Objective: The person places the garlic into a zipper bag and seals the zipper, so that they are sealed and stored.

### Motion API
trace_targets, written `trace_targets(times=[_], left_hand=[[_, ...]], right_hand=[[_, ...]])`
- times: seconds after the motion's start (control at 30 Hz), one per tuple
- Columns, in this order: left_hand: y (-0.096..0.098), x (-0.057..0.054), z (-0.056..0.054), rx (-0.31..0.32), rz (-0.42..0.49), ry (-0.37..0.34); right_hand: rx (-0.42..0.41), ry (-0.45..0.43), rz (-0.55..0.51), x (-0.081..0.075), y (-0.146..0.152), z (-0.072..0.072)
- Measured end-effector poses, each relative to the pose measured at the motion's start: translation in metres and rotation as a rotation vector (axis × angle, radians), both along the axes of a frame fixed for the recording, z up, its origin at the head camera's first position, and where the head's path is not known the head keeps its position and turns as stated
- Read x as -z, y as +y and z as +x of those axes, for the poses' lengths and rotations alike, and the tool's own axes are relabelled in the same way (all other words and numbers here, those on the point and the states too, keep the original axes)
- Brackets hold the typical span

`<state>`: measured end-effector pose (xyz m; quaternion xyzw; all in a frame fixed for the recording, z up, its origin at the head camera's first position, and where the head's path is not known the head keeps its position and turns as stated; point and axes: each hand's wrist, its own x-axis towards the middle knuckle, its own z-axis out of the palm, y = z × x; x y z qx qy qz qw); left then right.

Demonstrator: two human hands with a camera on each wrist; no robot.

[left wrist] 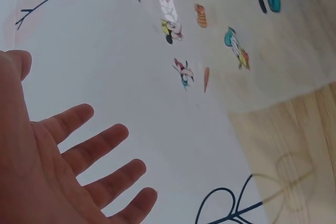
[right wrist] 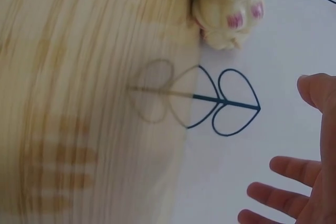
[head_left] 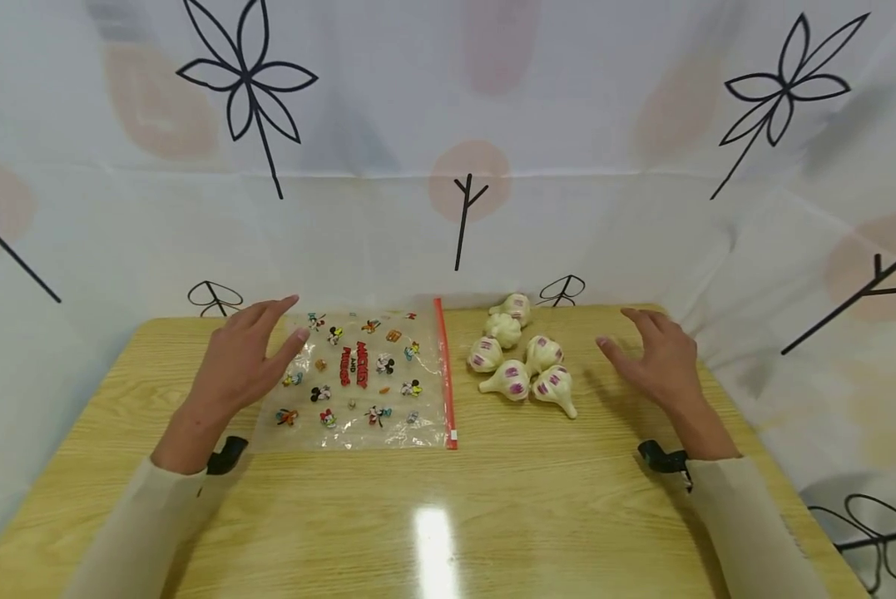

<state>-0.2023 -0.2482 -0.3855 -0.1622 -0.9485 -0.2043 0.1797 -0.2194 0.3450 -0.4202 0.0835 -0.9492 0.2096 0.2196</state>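
Left hand (head_left: 241, 358) and right hand (head_left: 657, 362) are held wide, nothing gripped; between them, beside the garlic bulbs (head_left: 541, 355), the bag (head_left: 353, 364) is laid flat: likely light, slippery, best pinched by its red zip (head_left: 445, 374).

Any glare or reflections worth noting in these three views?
Head: a bright glare streak on the near part of the table; left wrist: a white highlight on the printed bag; right wrist: a dark leaf drawing mirrored faintly in the table.

1. Bright, diffuse light; white glare streaks the tabletop (head_left: 552, 499) at bottom centre.
2. Soft shadows edge the sleeves (head_left: 747, 524).
3. Wrist views look dimmer, slightly soft; the bag (head_left: 388, 420) glints, top centre.
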Motion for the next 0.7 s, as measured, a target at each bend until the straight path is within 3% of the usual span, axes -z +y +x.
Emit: trace_targets(times=[0.13,0.4,0.7], left_hand=[[0.006,-0.003,0.003,0.026,0.032,-0.017],[0.019,-0.006,0.008,0.072,0.062,-0.006],[0.03,-0.003,0.01,0.114,0.064,0.023]], right_hand=[[-0.039,0.05,-0.002,-0.002,-0.006,0.001],[-0.078,-0.011,-0.043,-0.013,-0.02,0.007],[-0.122,0.05,-0.049,-0.024,-0.042,0.015]])
